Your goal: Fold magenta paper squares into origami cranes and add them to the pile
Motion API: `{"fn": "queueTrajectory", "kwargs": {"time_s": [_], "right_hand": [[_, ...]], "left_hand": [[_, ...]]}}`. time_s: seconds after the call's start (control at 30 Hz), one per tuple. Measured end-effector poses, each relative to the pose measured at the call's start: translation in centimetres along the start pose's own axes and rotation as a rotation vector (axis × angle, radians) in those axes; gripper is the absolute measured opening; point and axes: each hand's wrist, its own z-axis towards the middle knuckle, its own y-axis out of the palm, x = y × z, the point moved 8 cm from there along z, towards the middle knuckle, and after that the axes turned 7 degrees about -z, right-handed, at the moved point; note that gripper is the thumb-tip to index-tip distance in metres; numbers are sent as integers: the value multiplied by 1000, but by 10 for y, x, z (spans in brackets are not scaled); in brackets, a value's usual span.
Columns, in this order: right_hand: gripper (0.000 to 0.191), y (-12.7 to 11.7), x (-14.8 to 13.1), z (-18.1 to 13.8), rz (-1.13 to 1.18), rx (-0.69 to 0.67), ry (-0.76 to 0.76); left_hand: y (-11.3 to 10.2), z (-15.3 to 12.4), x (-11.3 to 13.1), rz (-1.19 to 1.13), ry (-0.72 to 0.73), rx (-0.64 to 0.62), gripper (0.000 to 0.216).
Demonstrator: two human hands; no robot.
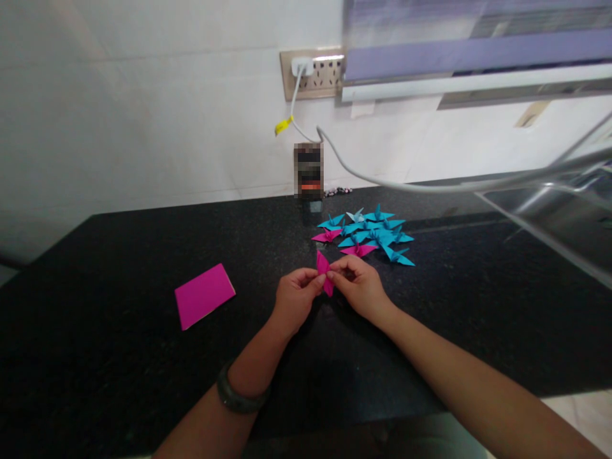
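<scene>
Nearest me, the left hand [297,296] and right hand [359,284] are pinching a small, pointed, magenta folded-paper piece [324,261] between closed thumbs and fingers, over the black speckled stone counter [119,268]. They're apparently shaping folds; the next move is probably calling for light, even fingertip pressure. Just beyond, blue and magenta folded-paper cranes [377,239] are lying clustered.

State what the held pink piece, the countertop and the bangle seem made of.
Pink piece: apparently matte paper, judging by its thin, folded shape. Countertop: probably polished stone, black with faint speckles and soft reflections. Bangle: perhaps stone, though glass or plastic could look alike; dark, smooth, slightly glossy.
</scene>
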Motion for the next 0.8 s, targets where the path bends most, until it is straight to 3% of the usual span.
{"fn": "queueTrajectory", "kwargs": {"time_s": [0.17, 0.43, 0.8], "right_hand": [[4, -5, -8, -1, -78, 40, -66], [10, 4, 5, 4, -36, -80, 55], [6, 1, -12, 0, -133, -67, -61]], "left_hand": [[-2, 1, 0, 46, 18, 7, 16], [-3, 0, 1, 80, 44, 2, 17], [-3, 0, 1, 101, 50, -3, 19]]}}
